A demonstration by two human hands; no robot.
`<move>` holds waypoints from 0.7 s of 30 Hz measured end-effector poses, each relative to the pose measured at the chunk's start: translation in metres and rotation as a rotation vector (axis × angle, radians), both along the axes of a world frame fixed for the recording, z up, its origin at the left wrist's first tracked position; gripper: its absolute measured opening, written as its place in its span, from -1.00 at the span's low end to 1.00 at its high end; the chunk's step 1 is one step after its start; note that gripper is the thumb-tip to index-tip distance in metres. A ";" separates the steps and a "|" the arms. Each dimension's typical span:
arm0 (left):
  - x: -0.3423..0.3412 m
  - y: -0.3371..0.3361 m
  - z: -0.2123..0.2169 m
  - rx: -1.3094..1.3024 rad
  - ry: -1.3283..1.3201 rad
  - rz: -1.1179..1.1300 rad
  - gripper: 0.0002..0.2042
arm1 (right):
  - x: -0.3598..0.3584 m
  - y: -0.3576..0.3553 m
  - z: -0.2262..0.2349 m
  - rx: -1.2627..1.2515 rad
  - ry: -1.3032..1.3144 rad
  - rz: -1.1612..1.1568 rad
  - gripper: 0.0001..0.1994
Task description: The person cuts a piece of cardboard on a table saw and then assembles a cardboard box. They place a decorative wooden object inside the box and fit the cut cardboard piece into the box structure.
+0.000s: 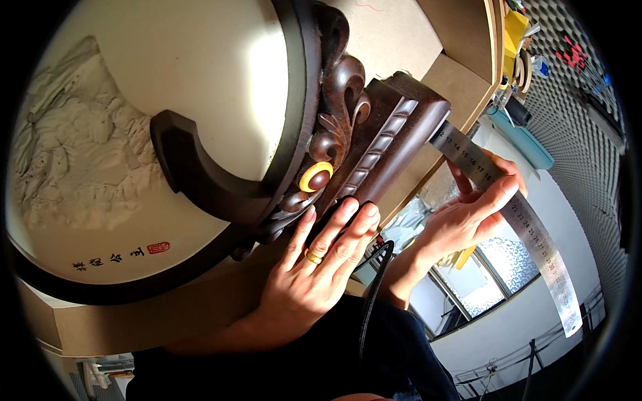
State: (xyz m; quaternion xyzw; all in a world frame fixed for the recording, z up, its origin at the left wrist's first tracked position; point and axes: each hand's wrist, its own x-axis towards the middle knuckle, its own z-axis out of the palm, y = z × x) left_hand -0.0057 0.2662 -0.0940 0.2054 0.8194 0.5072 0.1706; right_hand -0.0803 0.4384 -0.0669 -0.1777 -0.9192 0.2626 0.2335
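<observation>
A round cream panel with grey mountain relief lies on its side in a dark wooden rim. Joined to that rim is a carved dark wooden base, with scrollwork and an oval inlay ringed in yellow. My left hand, a gold ring on one finger, rests its outstretched fingers on the base's near edge. In my right hand a long steel ruler is pinched between thumb and fingers. The ruler's upper end meets the end of the base; its other end sticks out freely to the lower right.
The piece lies on a tan board worktop. A black cable loops up beside my left wrist. At the upper right are a blue roll, bottles and small supplies near a grey textured wall. A window shows beyond my right forearm.
</observation>
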 end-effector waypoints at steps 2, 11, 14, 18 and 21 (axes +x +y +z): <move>-0.001 0.000 0.000 0.004 0.000 0.003 -0.68 | -0.001 0.000 -0.001 0.021 0.008 -0.012 -0.63; 0.001 0.005 0.000 -0.025 0.038 0.079 -0.70 | -0.006 -0.011 0.006 -0.020 -0.013 -0.054 -0.61; -0.001 0.000 0.001 -0.085 0.047 -0.052 -0.62 | -0.001 -0.003 0.028 -0.029 0.180 0.002 -0.64; -0.001 -0.003 0.002 -0.119 0.037 -0.091 -0.47 | 0.015 0.012 0.096 -0.072 0.448 0.044 -0.66; 0.000 -0.005 0.005 -0.078 0.048 -0.115 -0.23 | 0.054 0.067 0.159 -0.323 0.520 0.173 -0.70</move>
